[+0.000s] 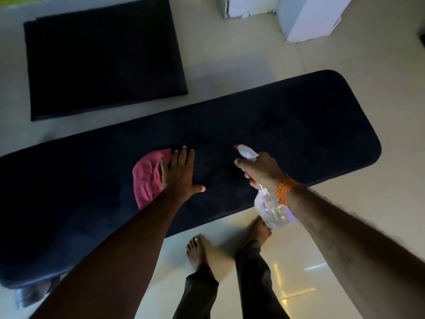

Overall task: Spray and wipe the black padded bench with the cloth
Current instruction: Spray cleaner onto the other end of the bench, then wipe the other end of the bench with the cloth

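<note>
A person leans over a long black padded bench [287, 125], cloth under one hand and spray bottle in the other.

The left hand [178, 173] lies flat, fingers straight, pressing a pink cloth [147, 178] mid-bench. The right hand [259, 169] grips a clear spray bottle [268, 203], nozzle pointing at the left hand, so mist may wet it. Bare feet [197, 252] stand on glossy floor beside the near edge; overspray could make it slippery. Open padding stretches right.
</note>
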### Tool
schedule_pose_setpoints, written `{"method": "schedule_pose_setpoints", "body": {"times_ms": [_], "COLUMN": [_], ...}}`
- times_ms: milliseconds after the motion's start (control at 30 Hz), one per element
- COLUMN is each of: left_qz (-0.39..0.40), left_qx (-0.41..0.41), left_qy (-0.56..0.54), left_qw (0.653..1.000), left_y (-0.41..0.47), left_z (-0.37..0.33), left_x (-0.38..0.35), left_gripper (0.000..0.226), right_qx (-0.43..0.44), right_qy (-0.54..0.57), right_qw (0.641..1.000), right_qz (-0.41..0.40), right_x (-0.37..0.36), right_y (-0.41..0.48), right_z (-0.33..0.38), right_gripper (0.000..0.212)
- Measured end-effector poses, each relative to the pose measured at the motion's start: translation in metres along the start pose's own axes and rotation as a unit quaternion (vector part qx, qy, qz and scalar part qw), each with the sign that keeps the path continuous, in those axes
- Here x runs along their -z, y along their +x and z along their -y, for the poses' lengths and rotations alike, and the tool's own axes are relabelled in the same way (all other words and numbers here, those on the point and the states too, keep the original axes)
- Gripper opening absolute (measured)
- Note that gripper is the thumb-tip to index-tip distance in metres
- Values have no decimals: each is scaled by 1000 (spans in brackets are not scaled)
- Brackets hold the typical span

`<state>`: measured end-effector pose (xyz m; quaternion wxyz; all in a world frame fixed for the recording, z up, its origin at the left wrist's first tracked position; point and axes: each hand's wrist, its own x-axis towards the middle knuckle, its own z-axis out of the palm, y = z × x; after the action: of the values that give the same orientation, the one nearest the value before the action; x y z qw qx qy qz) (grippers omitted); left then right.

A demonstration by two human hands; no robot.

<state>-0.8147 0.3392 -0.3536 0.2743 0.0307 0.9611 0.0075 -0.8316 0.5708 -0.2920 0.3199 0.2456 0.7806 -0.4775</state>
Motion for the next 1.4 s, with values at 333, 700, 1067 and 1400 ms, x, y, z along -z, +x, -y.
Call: {"method": "schedule_pose_setpoints", "body": {"times_ms": [333, 700, 1067, 1400], "left_qz": [-36, -151, -168, -216], "left_qx": [-21, 236, 236, 312], "left_qy": [-32, -309, -558, -598], "left_qw": [999, 909, 777, 706], "left_y": [-22, -25, -65, -108], "left_z": [15, 89, 111, 120], "left_x": [-9, -5, 8, 1], "left_gripper": [116, 71, 26, 37], "right_qx": [0, 275, 374, 441], "right_qy": [-274, 98, 86, -87], "right_qw": [961, 956, 924, 879], "right_qz": [-35, -34, -2, 157], "right_x": [14, -47, -132, -229], "right_y": [-40, -23, 2, 30], "right_z": [-43, 53, 122, 161], "right_gripper": [38, 17, 24, 67]}}
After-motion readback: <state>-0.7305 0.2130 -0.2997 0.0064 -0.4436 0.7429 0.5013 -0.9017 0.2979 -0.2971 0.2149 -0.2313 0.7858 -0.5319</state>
